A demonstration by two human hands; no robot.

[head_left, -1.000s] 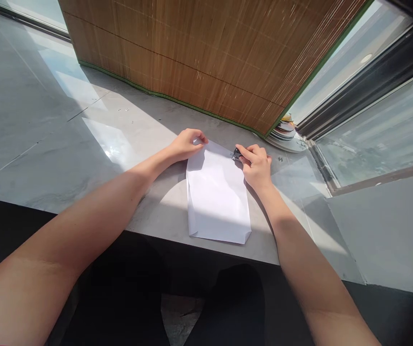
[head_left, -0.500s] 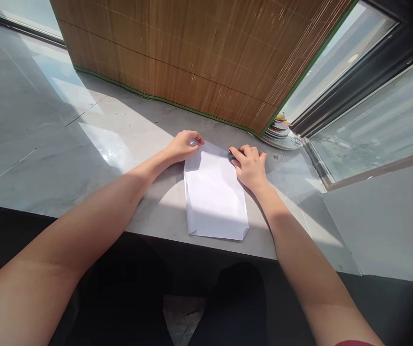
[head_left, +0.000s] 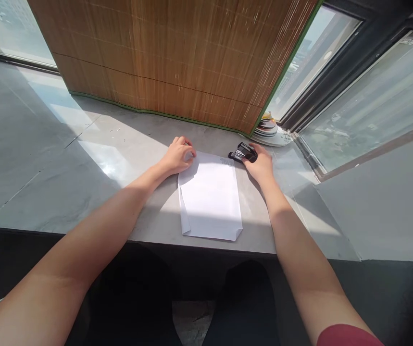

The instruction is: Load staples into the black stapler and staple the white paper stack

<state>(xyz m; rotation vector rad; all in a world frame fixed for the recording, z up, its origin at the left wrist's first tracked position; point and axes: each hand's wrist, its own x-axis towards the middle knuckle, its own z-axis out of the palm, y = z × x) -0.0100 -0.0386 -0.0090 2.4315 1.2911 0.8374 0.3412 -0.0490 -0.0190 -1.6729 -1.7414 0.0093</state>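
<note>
White sheets of paper (head_left: 211,197) lie on the grey stone ledge in front of me, their near corners folded or curled up. Faint print shows near the top right of the paper. My left hand (head_left: 180,156) is closed at the far left corner, fingers curled round the paper's edge. A black stapler (head_left: 243,153) is in my right hand (head_left: 261,163), just off the paper's far right corner. The fingers of my right hand wrap it from the right, and its jaw end points left. The fingertips behind it are partly hidden.
A brown bamboo blind (head_left: 163,57) with green edging hangs down to the ledge (head_left: 148,226). A stack of plates or discs (head_left: 268,129) sits behind its right corner. Dark window frames (head_left: 321,77) stand at right. Tiny bits (head_left: 116,129) lie on the ledge at left.
My right hand has drawn the stapler back off the paper's far right corner, and more of the stapler shows. My left hand stays at the far left corner. The view has shifted slightly.
</note>
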